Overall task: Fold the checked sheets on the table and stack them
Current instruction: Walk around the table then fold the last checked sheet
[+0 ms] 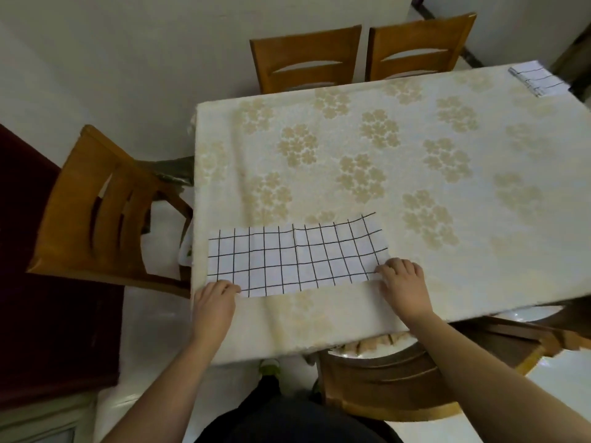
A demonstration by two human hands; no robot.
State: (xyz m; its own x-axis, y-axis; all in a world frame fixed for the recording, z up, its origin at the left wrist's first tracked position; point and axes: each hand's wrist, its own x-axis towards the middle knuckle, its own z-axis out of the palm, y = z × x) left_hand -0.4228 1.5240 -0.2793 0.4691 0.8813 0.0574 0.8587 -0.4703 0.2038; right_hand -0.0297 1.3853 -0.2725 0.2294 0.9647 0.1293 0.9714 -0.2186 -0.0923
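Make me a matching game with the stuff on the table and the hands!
Things:
1. Left hand
2. Right hand
3. Long checked sheet
4. Folded checked sheet

Places:
A. far right corner of the table
B. pinching the long sheet's near left corner
C. flat along the near edge, between the hands
D. on the long sheet's near right corner

Pairs: 1-B, 2-D, 3-C, 4-A

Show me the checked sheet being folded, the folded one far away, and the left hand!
checked sheet [294,260], head view, middle of the cloth.
folded sheet [539,79], head view, its top face.
left hand [213,302], head view, back of hand.
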